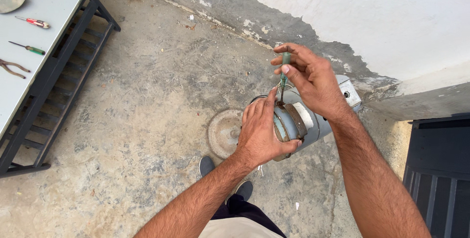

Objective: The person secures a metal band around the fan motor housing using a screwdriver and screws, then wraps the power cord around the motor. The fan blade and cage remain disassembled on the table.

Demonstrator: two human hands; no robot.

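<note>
My left hand (260,133) grips the end of a grey cylindrical motor (301,120) held up in the air over the concrete floor. A rusty band runs round its body. My right hand (306,79) pinches a green-handled screwdriver (285,69) upright, its tip down on the top edge of the motor by my left forefinger. The motor's far end shows a small boxy grey housing (350,93).
A round metal disc (223,133) lies on the floor below the motor. At left stands a white table (44,42) on a black frame, carrying a red-handled screwdriver (33,22), a green-handled screwdriver (29,48) and pliers (12,68). Dark furniture (438,169) is at right, by a whitewashed wall.
</note>
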